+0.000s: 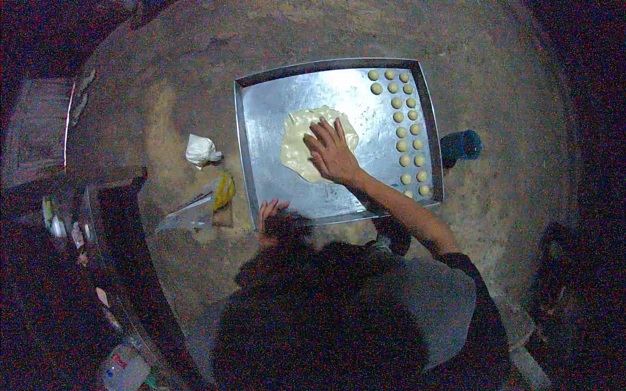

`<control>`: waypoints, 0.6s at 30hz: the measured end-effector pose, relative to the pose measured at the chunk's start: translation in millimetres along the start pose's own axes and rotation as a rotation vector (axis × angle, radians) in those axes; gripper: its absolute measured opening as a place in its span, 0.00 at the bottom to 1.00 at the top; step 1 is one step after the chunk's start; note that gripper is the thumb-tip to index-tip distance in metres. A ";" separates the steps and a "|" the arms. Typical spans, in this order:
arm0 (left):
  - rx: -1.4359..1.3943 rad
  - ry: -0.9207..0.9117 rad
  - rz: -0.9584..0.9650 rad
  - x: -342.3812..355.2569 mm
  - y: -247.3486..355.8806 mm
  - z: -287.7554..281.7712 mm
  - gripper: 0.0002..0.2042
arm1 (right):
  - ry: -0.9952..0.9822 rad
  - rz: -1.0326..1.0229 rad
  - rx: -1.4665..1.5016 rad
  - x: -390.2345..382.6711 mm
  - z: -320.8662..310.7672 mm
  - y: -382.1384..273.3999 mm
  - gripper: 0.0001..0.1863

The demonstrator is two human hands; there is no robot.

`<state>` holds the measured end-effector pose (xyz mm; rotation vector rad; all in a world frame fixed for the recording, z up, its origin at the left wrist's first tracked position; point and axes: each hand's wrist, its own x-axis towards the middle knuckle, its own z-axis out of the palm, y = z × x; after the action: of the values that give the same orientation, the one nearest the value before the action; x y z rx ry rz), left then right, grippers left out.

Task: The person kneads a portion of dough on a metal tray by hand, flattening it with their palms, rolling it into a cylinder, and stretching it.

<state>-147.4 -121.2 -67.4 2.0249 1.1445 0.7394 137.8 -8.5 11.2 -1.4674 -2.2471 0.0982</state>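
Head view: right hand (331, 153) lies flat w/ fingers spread, pressing the thin pale sheet of dough (301, 146) at centre of the big rectangular steel tray (274, 104). Left hand (269, 212) rests at tray's near edge, fingers loosely open, holding nothing. Small round dough balls (409, 130) line the right side. Prob best: even palm pressure, work outward, brace tray w/ left.

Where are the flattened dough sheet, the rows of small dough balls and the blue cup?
flattened dough sheet (297, 140): head view, its bare left part.
small dough balls (402, 132): head view, one mid-row ball.
blue cup (462, 144): head view, its side.
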 end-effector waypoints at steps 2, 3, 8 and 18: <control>0.257 0.053 0.069 9.6 10.0 -9.5 0.18 | 0.001 -0.121 0.049 -5.6 7.0 4.0 0.23; 0.395 0.107 0.102 16.6 19.8 -15.0 0.16 | 0.010 -0.072 0.068 -5.4 7.2 5.6 0.23; 0.340 0.098 -0.039 10.3 1.8 -9.4 0.12 | 0.105 0.157 0.080 4.2 -3.6 12.5 0.23; 0.337 0.237 -0.090 34.4 55.7 -20.6 0.16 | -0.034 0.246 0.075 8.1 4.9 35.1 0.32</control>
<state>-119.9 -105.9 -6.3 2.1817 1.5760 0.7992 163.0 14.6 -1.0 -1.7060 -2.0553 0.2825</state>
